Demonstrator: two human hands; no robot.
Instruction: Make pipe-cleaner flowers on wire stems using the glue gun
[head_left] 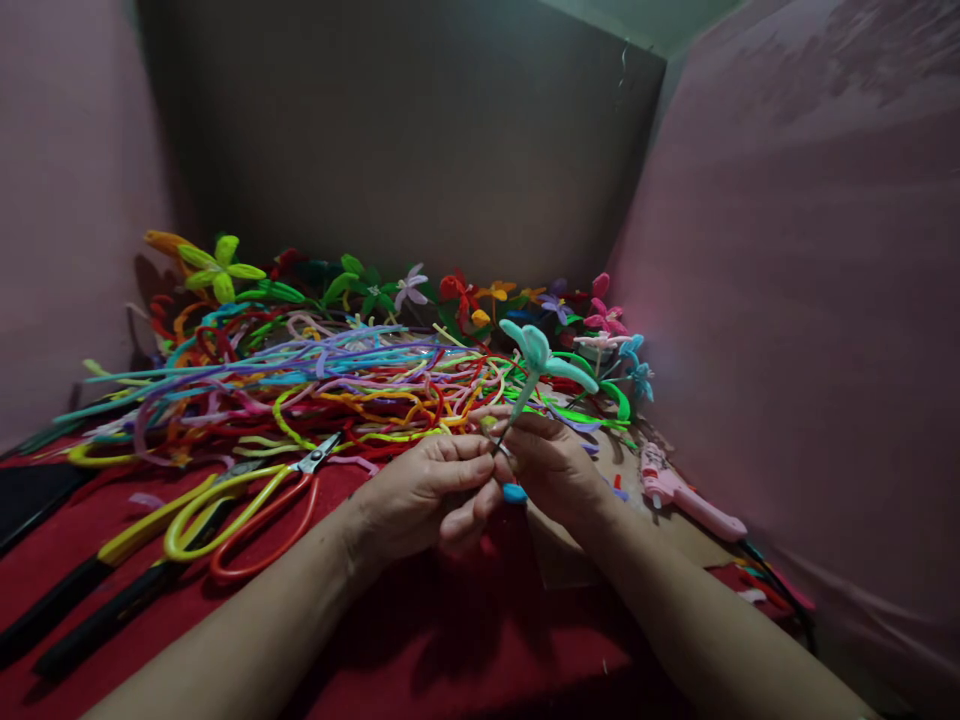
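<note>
A mint-green pipe cleaner flower point(535, 348) stands tilted above my hands, its stem point(523, 398) running down between them. My left hand point(435, 492) is closed, with thumb and fingertips pinching the dark lower end of the stem. Beside it my right hand point(553, 462) is closed around the stem just under the flower. Its fingertips are partly hidden. A small yellow-green piece point(488, 424) shows by the fingertips, and a small blue piece point(514, 493) lies below the hands.
Behind the hands spreads a heap of loose coloured pipe cleaners point(360, 385), with finished flowers point(217, 270) along the wall. Scissors point(262, 520) and black-and-yellow-handled pliers point(135, 540) lie at left on the red cloth point(360, 650). A pink glue gun point(690, 495) rests at right, its cord trailing forward.
</note>
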